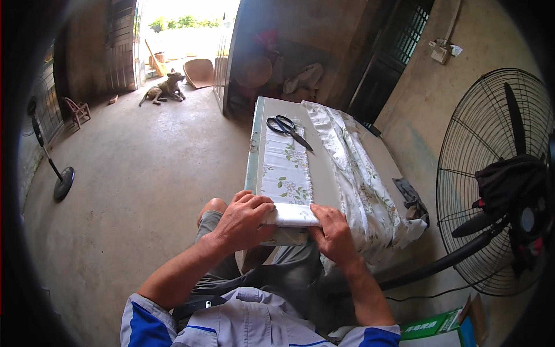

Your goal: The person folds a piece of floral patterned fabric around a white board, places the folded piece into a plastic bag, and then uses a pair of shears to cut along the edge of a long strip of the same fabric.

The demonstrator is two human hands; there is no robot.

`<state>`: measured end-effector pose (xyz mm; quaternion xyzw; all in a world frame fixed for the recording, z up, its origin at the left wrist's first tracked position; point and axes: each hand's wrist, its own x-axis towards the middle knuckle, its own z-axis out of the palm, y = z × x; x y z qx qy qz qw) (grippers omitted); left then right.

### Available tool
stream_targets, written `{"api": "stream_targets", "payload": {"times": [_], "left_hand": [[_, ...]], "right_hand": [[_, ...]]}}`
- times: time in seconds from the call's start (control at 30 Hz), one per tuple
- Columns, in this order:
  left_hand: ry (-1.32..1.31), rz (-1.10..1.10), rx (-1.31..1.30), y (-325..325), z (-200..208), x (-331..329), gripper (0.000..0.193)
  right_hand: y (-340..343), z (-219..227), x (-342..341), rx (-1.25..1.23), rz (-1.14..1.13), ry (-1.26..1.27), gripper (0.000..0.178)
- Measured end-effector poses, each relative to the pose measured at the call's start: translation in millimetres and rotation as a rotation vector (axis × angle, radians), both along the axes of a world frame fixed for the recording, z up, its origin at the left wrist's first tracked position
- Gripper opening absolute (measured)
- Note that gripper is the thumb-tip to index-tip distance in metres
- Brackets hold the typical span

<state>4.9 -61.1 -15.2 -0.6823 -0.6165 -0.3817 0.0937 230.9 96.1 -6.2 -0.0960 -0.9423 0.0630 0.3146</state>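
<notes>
A strip of white fabric [283,168] printed with green leaves and flowers lies lengthwise on the table [322,173]. Its near end is folded into a flat white band at the table's near edge. My left hand [245,217] grips the left end of that band, fingers curled over it. At the band's right end my right hand [334,231] holds the fabric with thumb and fingers. Black-handled scissors [298,136] rest on the strip's far end, blades pointing toward the right and nearer to me. Beside the strip, a larger bunched floral cloth [358,173] runs along the table's right side.
A large black fan [514,115] with dark cloth on it stands close on the right, its cord below. Dark grey cloth [409,196] lies at the table's right edge. A green box [430,328] is lower right. Across the floor a dog [166,89] lies by the doorway.
</notes>
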Motion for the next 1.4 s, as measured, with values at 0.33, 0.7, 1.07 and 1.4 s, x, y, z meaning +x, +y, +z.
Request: {"api": "stream_targets", "payload": {"times": [0.33,0.7,1.07,1.4], "left_hand": [[-0.080,0.043,-0.020,8,2,-8,0.030],[-0.193,0.184,0.002,20,5,-7,0.031],[-0.210,0.283,-0.034,34,-3,-10,0.051],[-0.280,0.374,-0.194,38,10,-10,0.070]], "right_hand": [[10,3,-10,-0.130,-0.038,0.055,0.038],[18,-10,-26,-0.275,-0.173,0.149,0.051],[22,-13,-39,-0.299,-0.248,0.203,0.059],[26,-14,-47,-0.290,-0.313,0.144,0.057]]}}
